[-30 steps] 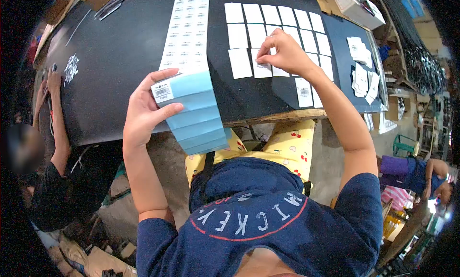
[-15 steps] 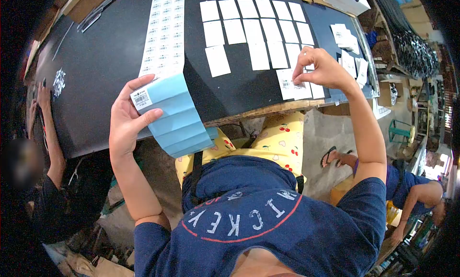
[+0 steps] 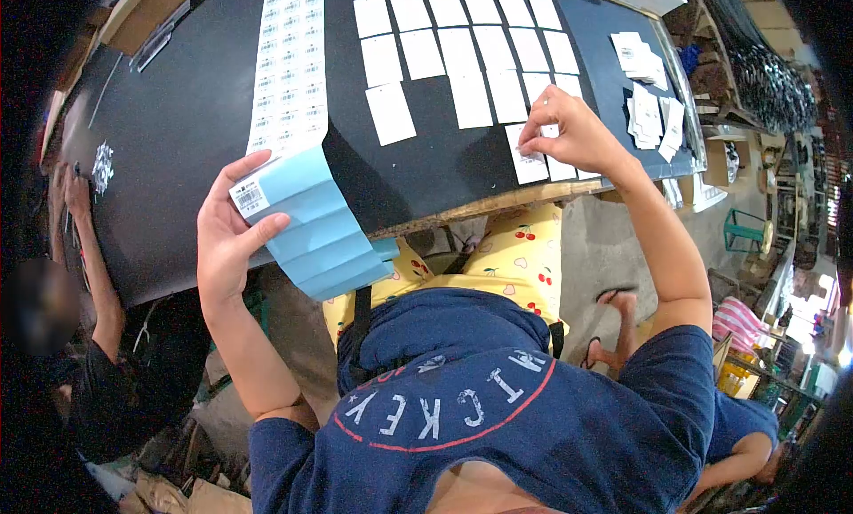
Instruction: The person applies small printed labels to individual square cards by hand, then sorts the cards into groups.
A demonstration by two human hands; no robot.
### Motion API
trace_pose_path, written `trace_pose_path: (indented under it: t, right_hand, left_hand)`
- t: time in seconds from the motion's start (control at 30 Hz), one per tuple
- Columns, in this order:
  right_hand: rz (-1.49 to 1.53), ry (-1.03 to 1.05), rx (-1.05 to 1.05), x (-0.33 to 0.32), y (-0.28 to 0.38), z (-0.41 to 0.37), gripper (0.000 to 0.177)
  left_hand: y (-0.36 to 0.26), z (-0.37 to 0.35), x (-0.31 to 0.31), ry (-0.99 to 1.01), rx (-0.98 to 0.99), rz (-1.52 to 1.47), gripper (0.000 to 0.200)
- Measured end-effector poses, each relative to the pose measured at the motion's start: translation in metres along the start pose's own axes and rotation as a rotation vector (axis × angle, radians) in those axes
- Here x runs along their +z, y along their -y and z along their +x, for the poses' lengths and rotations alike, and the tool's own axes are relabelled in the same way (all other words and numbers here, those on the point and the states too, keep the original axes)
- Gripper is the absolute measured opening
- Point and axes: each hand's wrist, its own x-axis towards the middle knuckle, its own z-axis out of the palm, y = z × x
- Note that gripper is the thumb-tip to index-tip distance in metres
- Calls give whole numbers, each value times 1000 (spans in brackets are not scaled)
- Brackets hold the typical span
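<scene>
My left hand (image 3: 227, 243) grips a long strip of barcode stickers (image 3: 289, 79) where its bare blue backing (image 3: 324, 234) folds over toward me. One lone sticker (image 3: 249, 197) remains on that backing between thumb and fingers. My right hand (image 3: 573, 136) is pinched over a white card (image 3: 531, 170) close to the table's near edge, with a small printed sticker showing at its fingertips. Rows of white cards (image 3: 473, 54) lie beyond and around this hand, some partly hidden by it.
Loose piles of cards (image 3: 644, 65) lie at the right of the black table (image 3: 213, 141). On the left a co-worker's hand (image 3: 75, 194) rests near small white scraps (image 3: 102, 166). Another person (image 3: 742, 438) bends down at the lower right.
The view has shifted slightly, so the table things appear further left. My right hand stays over the near card, its fingertips a little further left. The person at right has bent lower.
</scene>
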Motion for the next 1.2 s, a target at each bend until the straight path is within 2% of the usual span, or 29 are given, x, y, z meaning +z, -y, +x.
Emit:
trace_pose_path:
  t: [0.13, 0.2, 0.33, 0.43, 0.5, 0.53, 0.6, 0.73, 0.8, 0.83, 0.87, 0.97, 1.2]
  right_hand:
    - [-67, -50, -30, 5, 5, -6, 8]
    - [-59, -175, 8, 12, 7, -11, 5]
    - [-105, -233, 29, 19, 12, -21, 6]
    - [-176, -318, -2, 24, 13, -26, 16]
    - [-188, -433, 11, 29, 14, -28, 32]
    - [-189, -435, 13, 30, 16, -29, 32]
    - [-208, -464, 53, 31, 22, -31, 44]
    - [-192, -485, 90, 42, 30, -44, 44]
    - [-361, -564, 36, 46, 38, -50, 45]
    - [-398, -451, 73, 49, 39, -57, 53]
    - [-399, -451, 78, 51, 46, -61, 53]
    - [-528, -180, 231, 64, 56, -63, 68]
    - [-587, -148, 300, 88, 50, -63, 74]
  left_hand:
    - [4, 0, -2, -14, -18, -10, 66]
    - [5, 0, -3, -13, -22, -17, 66]
    - [8, -2, -5, 0, -48, -1, 69]
    - [9, -2, -6, 18, -68, 1, 71]
    - [8, -2, -4, 24, -65, -7, 71]
    - [7, -3, -3, 19, -57, -4, 72]
    - [5, -3, -2, 19, -44, 1, 72]
    - [4, -5, -1, 10, -41, 21, 72]
    - [5, -5, -1, 12, -44, 13, 71]
    - [6, -5, -1, 17, -51, 13, 71]
    - [6, -4, -2, 22, -56, 12, 71]
    - [8, -3, -2, 12, -40, 20, 70]
    - [7, -2, -2, 14, -40, 10, 69]
